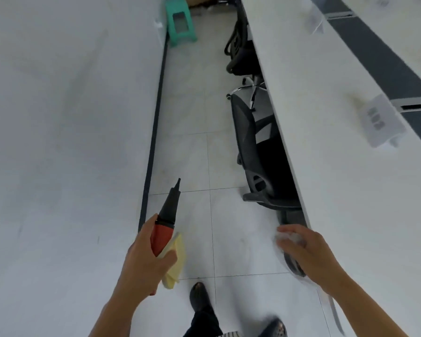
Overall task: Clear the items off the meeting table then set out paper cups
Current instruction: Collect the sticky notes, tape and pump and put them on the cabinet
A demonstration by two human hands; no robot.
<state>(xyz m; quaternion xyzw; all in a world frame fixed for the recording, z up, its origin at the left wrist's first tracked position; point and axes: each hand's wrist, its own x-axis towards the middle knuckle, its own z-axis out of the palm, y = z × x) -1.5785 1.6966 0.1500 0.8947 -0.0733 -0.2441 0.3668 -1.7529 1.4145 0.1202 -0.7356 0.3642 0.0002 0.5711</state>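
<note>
My left hand (141, 259) is closed around a red tool with a long black pointed tip (167, 220) and a yellow pad of sticky notes (175, 261), carried over the tiled floor. My right hand (306, 249) sits near the front corner of the long white table (326, 142). Its fingers curl around something whitish and blurred (289, 238), with a dark curved object (294, 265) just beneath; I cannot tell what either one is. No paper cups are in view.
A wide white surface with a dark edge strip (153, 142) runs along the left. Two black office chairs (250, 147) are tucked under the table on the right. A white socket box (379, 122) sits on the tabletop, a green plastic stool (180, 23) far ahead. My feet (199, 297) stand on grey tiles.
</note>
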